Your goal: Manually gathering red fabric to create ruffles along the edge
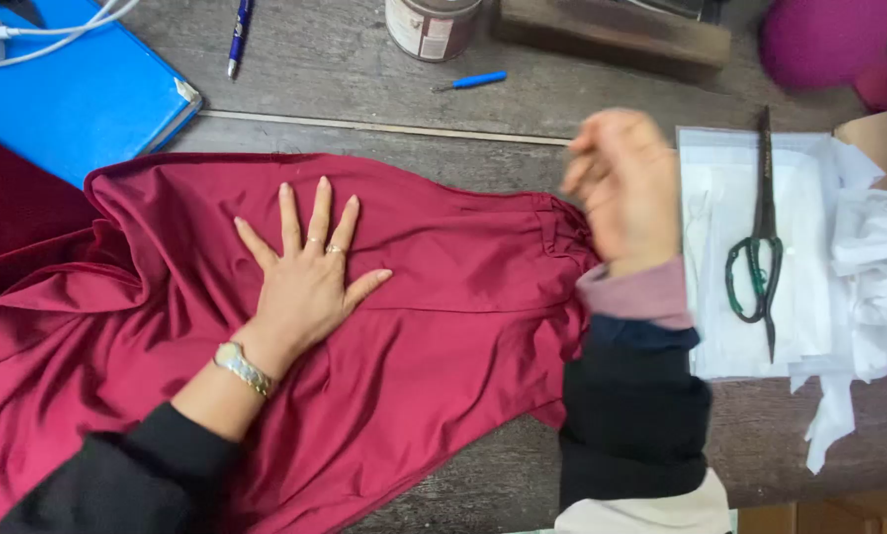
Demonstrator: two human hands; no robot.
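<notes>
A person's left hand (310, 272) lies flat, fingers spread, pinning one crimson garment (434, 326) smooth on the grey wooden table (364, 79). The right hand (626, 188), blurred and loosely curled, hovers at the cloth's gathered right edge; whether it grips fabric cannot be told. Further right, one pair of scissors (760, 247) rests on white sheets (730, 326); two pens (238, 35) lie far.

Grey wooden table (335, 89) bears crimson cloth (443, 336), scissors (760, 247).
</notes>
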